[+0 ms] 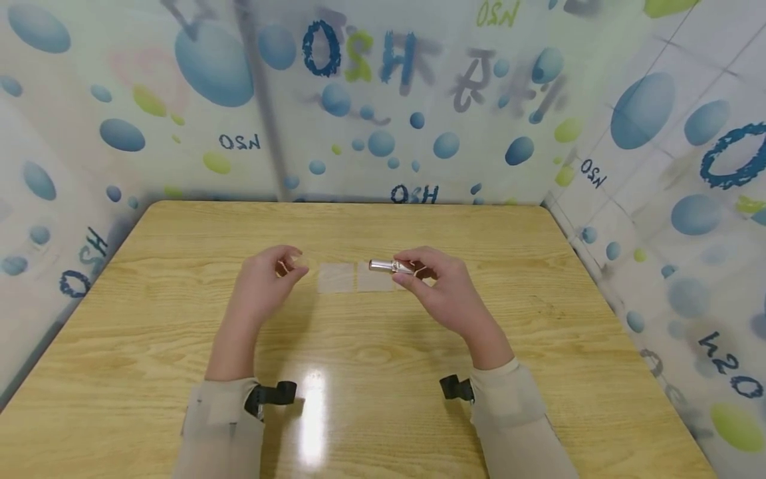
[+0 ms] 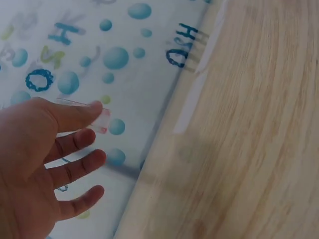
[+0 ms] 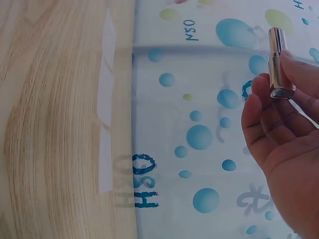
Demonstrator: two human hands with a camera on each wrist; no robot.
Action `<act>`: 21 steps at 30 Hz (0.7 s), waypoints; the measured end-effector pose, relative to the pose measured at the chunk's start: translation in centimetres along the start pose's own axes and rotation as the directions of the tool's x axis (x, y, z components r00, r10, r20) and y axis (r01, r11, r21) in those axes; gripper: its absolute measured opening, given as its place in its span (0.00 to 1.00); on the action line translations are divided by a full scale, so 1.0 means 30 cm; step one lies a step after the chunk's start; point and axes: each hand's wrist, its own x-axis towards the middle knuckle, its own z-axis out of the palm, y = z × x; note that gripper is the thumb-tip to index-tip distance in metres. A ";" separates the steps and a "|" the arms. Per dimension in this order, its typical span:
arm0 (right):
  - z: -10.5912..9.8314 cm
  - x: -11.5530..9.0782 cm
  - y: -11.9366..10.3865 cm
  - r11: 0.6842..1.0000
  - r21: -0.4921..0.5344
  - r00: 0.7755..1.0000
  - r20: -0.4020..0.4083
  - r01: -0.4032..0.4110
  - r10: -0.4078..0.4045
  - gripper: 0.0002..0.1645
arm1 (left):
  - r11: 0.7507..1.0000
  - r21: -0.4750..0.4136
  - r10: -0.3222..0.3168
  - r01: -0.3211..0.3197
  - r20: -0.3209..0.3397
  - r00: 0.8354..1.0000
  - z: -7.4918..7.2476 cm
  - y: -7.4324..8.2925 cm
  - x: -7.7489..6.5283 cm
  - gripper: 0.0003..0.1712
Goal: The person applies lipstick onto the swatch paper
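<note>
My right hand (image 1: 445, 289) pinches a shiny metallic lipstick tube (image 1: 380, 266) between thumb and fingers, over the middle of the table. In the right wrist view the lipstick tube (image 3: 276, 63) looks golden, with a squarish base toward the camera. Across from it, my left hand (image 1: 266, 283) pinches a small clear, pink-tinged plastic piece (image 2: 103, 121), resembling a transparent cap. Its other fingers are spread and bent in the left wrist view. Between the hands, thin whitish squares (image 1: 337, 278) lie in a row on the table; the right hand covers part of the row.
A wood-grain table (image 1: 359, 346) stretches under both arms. Behind it and along the sides hangs a pale wall covering (image 1: 383, 166) printed with blue and green bubbles. Black straps (image 1: 278, 392) sit at the wrists over light sleeves.
</note>
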 end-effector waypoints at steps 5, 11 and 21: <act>0.001 0.002 0.001 1.000 0.007 1.000 0.006 -0.011 0.011 0.16 | 0.984 0.164 -0.091 0.068 0.138 0.986 -0.002 -0.050 0.028 0.20; 0.003 0.000 0.005 1.000 0.016 1.000 0.017 -0.017 0.017 0.16 | 0.973 0.216 -0.129 0.080 0.221 0.967 0.010 -0.098 0.052 0.17; 0.008 0.001 0.005 1.000 0.012 1.000 0.022 -0.008 0.008 0.17 | 0.979 0.163 -0.162 0.119 0.279 0.947 0.017 -0.122 0.063 0.16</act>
